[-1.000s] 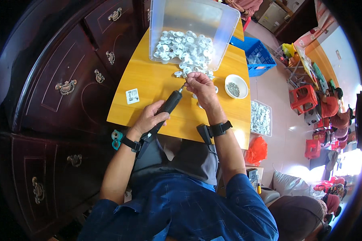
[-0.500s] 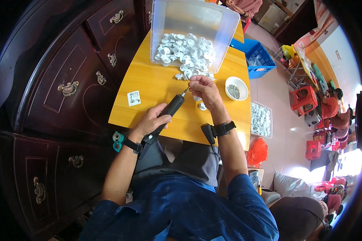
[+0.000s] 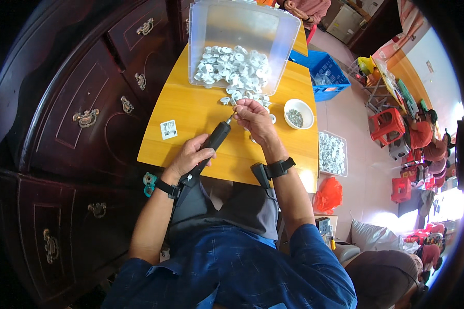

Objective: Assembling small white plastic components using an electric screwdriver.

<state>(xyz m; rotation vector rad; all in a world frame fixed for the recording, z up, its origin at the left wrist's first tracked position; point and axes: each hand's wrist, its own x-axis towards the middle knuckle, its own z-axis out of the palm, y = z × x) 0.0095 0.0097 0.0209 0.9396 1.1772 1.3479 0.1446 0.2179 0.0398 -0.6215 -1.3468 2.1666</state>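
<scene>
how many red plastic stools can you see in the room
3 at least, all right of the yellow table: one red stool by the seated people, one lower down, one between them. More may be hidden behind the people.

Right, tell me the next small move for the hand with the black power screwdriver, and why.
Probably bring the tip the last bit onto the small white plastic part and drive. The left hand grips the black power screwdriver with its tip right at the part pinched in the right hand, above the yellow wooden table. Whether a screw is seated cannot be seen.
</scene>
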